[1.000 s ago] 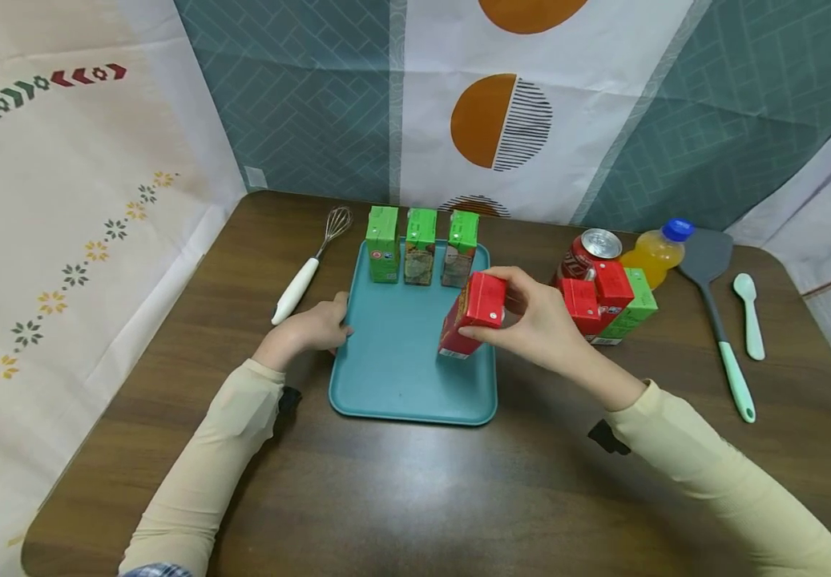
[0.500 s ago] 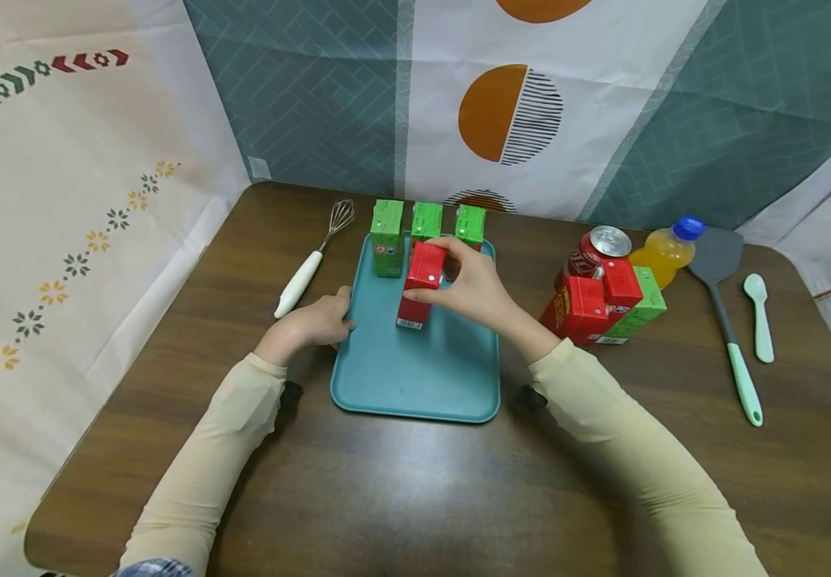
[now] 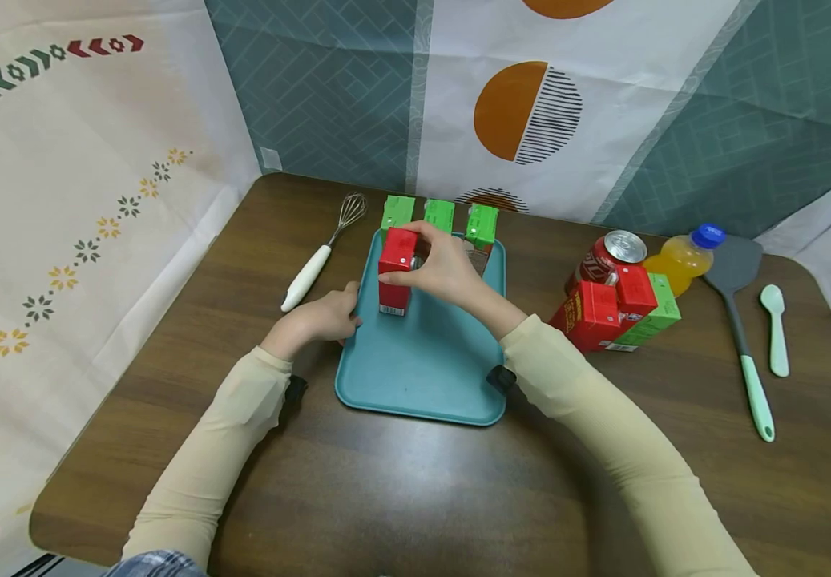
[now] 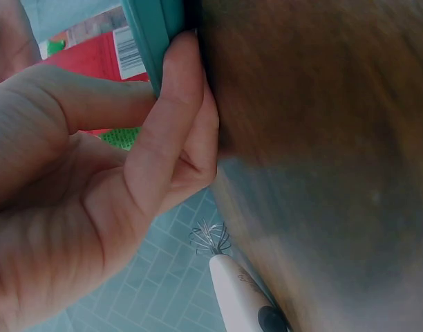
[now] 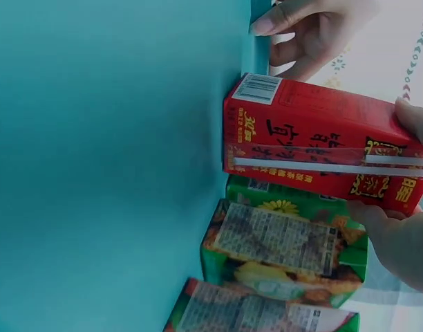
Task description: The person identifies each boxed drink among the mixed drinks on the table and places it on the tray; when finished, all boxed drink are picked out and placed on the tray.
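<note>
My right hand [image 3: 447, 272] holds a red drink carton [image 3: 395, 280] upright by its top, thumb on one side and fingers on the other. The carton's base is at the surface of a teal tray [image 3: 422, 377], towards its left side. In the right wrist view, a white straw runs along the carton [image 5: 301, 138]. Behind it stand three green-topped drink cartons [image 3: 482, 228] along the tray's far end, partly hidden by the red carton and my hand. My left hand [image 3: 321, 315] pinches the tray's left rim [image 4: 151, 41] between thumb and fingers.
A whisk [image 3: 307, 276] lies left of the tray. On the right stand red cartons [image 3: 591, 316], a green carton [image 3: 660, 312], a red can [image 3: 610, 256] and a bottle of orange drink [image 3: 678, 258]. Farther right lie a spatula [image 3: 736, 312] and a small spoon [image 3: 776, 324].
My right hand has carried the red carton leftward and farther back across the tray, to in front of the leftmost green carton. The left hand has kept its hold on the rim.
</note>
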Action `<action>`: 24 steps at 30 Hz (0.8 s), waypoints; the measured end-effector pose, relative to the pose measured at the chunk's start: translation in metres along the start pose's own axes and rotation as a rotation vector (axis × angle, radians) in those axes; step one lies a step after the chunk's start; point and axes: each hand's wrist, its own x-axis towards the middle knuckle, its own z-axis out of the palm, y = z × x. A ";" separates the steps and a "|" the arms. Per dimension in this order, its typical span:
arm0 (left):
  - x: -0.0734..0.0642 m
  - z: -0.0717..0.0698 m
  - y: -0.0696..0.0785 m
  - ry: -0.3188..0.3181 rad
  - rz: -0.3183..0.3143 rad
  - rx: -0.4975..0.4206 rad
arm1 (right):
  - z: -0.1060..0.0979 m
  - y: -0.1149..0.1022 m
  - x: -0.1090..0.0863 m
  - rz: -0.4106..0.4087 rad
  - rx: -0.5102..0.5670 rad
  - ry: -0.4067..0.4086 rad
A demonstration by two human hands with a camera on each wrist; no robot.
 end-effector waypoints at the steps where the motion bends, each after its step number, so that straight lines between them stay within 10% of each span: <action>1: 0.000 0.000 0.000 0.000 0.001 -0.002 | 0.001 -0.001 0.002 0.003 -0.005 -0.009; 24: -0.002 -0.001 0.002 -0.007 -0.014 0.021 | 0.001 -0.016 0.007 -0.036 -0.178 -0.168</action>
